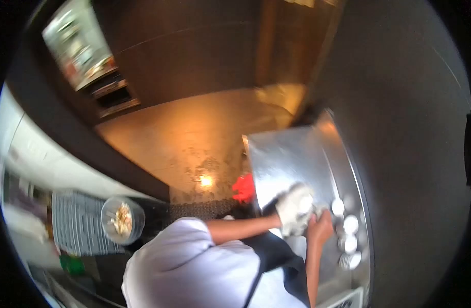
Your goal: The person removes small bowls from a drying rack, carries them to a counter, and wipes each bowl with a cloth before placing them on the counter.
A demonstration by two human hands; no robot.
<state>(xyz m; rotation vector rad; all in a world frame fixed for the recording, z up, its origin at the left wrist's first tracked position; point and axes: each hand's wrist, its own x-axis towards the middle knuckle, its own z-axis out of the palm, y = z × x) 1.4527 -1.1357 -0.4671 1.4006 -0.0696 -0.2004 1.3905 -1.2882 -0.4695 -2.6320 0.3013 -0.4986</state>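
A greyish-white cloth (293,213) is bunched over my left hand (286,218), which it covers almost wholly. A small white piece (305,204) shows at the cloth's upper right; blur hides what it is. Against the cloth's right side, my right hand (320,227) is closed, and whatever is in its fingers cannot be made out. Both hands are above a shiny metal table (289,154). Just right of my right hand are several white dishes, including a round dish (350,224) and a ridged stack (350,261). One white round piece (338,207) lies nearest the fingers.
Something bright red (243,189) hangs by the table's left edge. On the left, a clear tub (109,205) of food scraps stands beside grey stacked crates (74,223). A dark wall (409,128) borders the table's right side. The tiled floor (179,138) looks wet and stained.
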